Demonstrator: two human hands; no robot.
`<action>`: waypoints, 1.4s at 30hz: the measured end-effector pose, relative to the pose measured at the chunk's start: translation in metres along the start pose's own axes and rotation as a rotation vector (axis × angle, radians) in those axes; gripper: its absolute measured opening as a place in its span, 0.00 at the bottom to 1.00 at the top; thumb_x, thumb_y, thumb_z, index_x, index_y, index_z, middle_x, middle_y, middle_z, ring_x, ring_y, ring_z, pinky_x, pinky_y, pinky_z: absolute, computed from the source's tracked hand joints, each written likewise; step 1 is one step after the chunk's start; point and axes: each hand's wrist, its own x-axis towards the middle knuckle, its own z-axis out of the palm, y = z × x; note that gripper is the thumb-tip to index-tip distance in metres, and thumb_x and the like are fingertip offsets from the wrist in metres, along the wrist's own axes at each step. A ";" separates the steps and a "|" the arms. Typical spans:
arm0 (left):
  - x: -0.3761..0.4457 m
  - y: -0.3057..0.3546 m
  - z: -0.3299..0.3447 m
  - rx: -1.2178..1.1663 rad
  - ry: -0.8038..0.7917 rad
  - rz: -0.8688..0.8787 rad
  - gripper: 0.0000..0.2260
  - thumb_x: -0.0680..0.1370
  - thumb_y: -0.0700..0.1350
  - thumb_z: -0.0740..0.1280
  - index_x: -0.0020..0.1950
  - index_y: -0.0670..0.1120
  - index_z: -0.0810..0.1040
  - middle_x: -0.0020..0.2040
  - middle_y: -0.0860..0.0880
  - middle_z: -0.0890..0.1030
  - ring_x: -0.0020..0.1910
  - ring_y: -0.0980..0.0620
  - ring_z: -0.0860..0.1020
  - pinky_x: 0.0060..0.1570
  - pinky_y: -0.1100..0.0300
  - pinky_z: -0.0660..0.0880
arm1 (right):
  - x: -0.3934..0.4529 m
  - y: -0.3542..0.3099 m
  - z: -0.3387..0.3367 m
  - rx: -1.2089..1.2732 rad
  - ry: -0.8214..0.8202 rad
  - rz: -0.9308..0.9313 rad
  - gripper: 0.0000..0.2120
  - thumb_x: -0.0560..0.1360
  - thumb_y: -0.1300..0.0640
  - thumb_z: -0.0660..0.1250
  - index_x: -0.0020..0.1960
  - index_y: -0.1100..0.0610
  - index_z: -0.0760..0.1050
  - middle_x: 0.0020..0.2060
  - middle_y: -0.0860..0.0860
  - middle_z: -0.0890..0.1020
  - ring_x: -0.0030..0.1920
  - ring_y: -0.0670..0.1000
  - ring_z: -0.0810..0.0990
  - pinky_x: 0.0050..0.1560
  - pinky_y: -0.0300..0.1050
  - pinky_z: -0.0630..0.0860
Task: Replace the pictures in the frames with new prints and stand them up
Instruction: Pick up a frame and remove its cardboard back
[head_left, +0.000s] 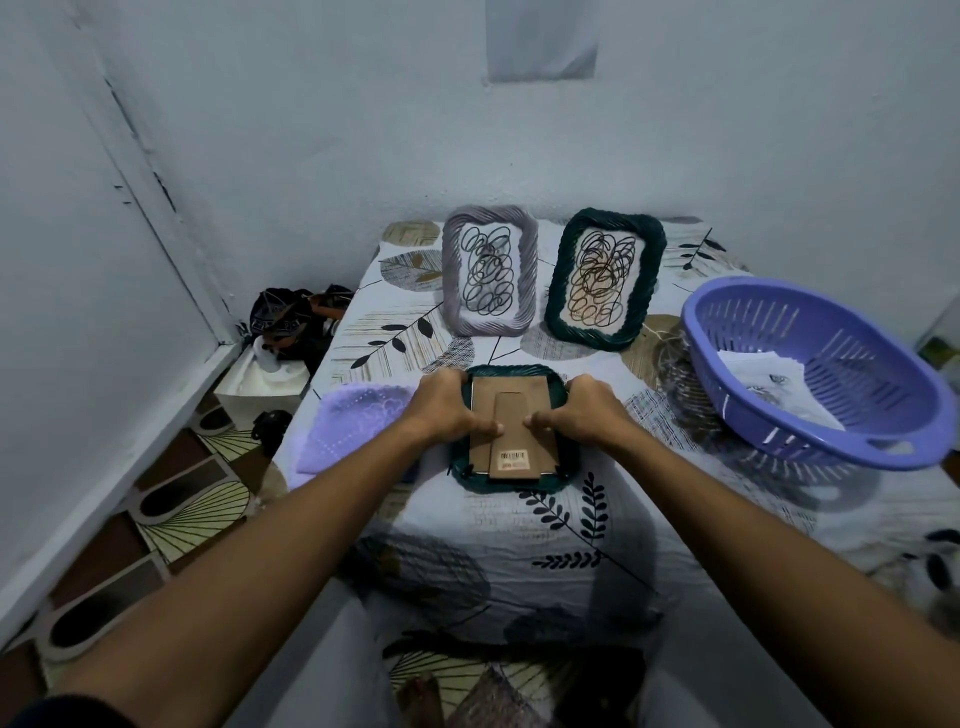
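A dark green picture frame (511, 480) lies face down on the cloth-covered table, its brown cardboard back (511, 410) and stand flap facing up. My left hand (449, 408) grips the frame's left side, thumb pressed on the cardboard. On the opposite side my right hand (582, 410) grips the frame the same way. Behind them a grey frame (488, 278) and a second dark green frame (605, 278) stand upright, each showing a scribble print.
A purple plastic basket (810, 374) holding paper prints (769, 384) sits at the right of the table. A lilac cloth (350, 426) lies by the table's left edge. Bags and a white box sit on the floor at the left wall.
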 end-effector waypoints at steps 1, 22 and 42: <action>-0.003 -0.001 0.000 0.006 -0.006 0.001 0.31 0.62 0.49 0.82 0.60 0.41 0.76 0.57 0.45 0.80 0.51 0.49 0.77 0.53 0.55 0.78 | -0.004 0.000 0.000 0.002 -0.005 0.005 0.25 0.64 0.43 0.77 0.47 0.58 0.70 0.45 0.54 0.76 0.44 0.54 0.76 0.35 0.43 0.68; -0.044 -0.008 -0.004 -0.049 0.020 -0.106 0.18 0.67 0.48 0.79 0.46 0.41 0.74 0.46 0.46 0.76 0.46 0.47 0.76 0.45 0.54 0.75 | -0.031 0.007 -0.008 0.146 -0.129 0.071 0.23 0.64 0.52 0.79 0.49 0.65 0.75 0.42 0.59 0.81 0.35 0.54 0.78 0.30 0.45 0.77; -0.060 -0.008 0.001 -0.392 -0.040 -0.328 0.08 0.69 0.31 0.75 0.40 0.36 0.76 0.41 0.33 0.82 0.36 0.40 0.81 0.48 0.45 0.81 | -0.057 0.007 -0.004 0.443 -0.118 0.215 0.06 0.68 0.69 0.74 0.40 0.66 0.76 0.37 0.62 0.83 0.29 0.57 0.80 0.36 0.54 0.82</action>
